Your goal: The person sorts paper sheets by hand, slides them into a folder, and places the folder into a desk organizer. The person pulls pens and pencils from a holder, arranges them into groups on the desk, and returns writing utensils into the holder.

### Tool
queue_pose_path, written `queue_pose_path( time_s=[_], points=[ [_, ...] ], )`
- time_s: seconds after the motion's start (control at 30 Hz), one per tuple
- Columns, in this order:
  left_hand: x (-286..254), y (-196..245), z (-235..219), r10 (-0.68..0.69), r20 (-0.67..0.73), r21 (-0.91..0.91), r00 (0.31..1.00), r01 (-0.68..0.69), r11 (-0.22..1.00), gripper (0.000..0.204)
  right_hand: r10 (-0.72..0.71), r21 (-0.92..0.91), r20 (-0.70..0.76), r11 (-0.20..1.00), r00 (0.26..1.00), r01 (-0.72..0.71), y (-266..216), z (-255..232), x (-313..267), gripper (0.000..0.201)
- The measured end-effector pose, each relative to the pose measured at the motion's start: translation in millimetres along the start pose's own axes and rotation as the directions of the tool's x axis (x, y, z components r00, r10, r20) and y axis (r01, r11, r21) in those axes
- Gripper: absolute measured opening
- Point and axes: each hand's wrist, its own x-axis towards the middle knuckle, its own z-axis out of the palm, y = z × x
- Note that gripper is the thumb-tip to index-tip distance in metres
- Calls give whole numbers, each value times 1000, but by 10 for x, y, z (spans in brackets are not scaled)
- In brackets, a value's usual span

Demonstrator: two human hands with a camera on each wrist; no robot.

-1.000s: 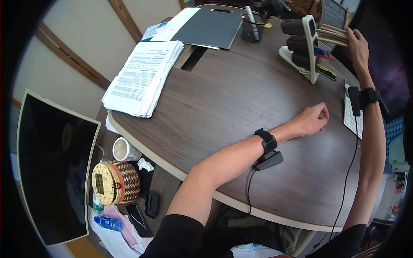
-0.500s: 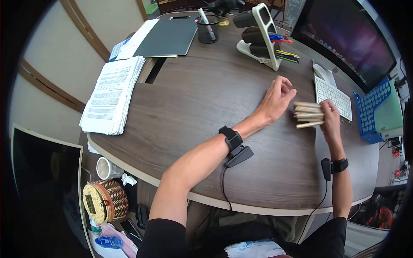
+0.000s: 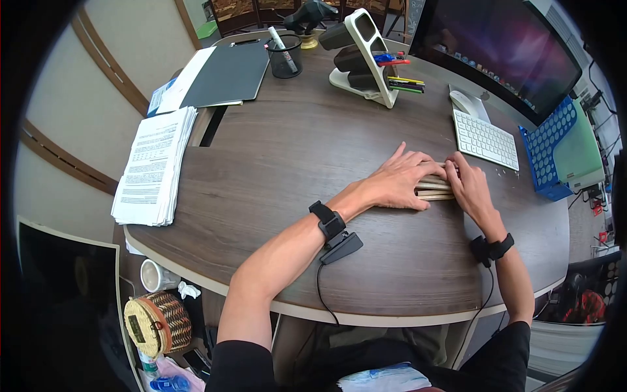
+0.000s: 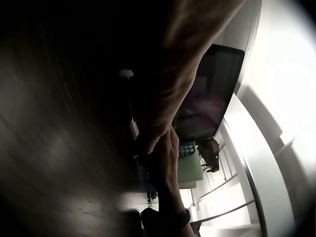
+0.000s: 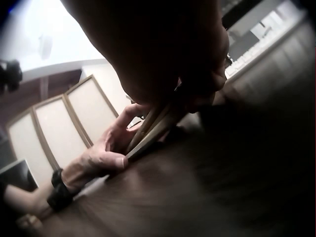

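A bundle of pale wooden pencils (image 3: 434, 185) lies low over the desk, spanning the two hands in the head view. My right hand (image 3: 471, 188) grips its right end with fingers curled. On the other end is my left hand (image 3: 397, 183), thumb at the near side and fingers across the far side. The right wrist view shows the pencils (image 5: 154, 129) slanting from under the dark right hand to the left thumb and fingers (image 5: 120, 162). Palms and fingers hide much of the bundle.
Past the hands are a white keyboard (image 3: 486, 140), a mouse (image 3: 462, 101) and a monitor (image 3: 496, 49). A pen organizer (image 3: 366, 62) and mesh pen cup (image 3: 285, 60) stand farther back. Stacked papers (image 3: 153, 166) lie left; a blue file holder (image 3: 548, 150) stands right.
The right hand has brought the pencils from beside the organizer down toward the near desk. The left hand, holding nothing before, has come onto their left end. The head view has turned right.
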Motion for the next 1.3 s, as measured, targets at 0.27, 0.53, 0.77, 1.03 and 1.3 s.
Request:
queue_pose_path(
  time_s=[0.27, 0.53, 0.77, 1.03, 1.3],
  points=[
    [-2, -66, 23, 17, -35, -39, 999, -19, 999, 56, -48, -51, -72, 998, 996, 44, -168, -269, 774, 40],
    [-18, -83, 7, 47, -55, -32, 997, -49, 998, 55, -128, -169, -171, 981, 977, 99, -661, 170, 1967, 54],
    [-40, -112, 44, 57, -79, -18, 995, -59, 998, 53, 197, -23, -35, 980, 980, -197, -907, 471, 2496, 94],
    [-55, -92, 25, 34, -81, -38, 996, -37, 999, 52, 246, -46, -35, 968, 969, -248, -800, 608, 2706, 59],
    [-57, -81, 18, 28, -72, -52, 997, -32, 998, 50, 335, 78, -84, 941, 939, -329, -938, 683, 2652, 73]
  ],
)
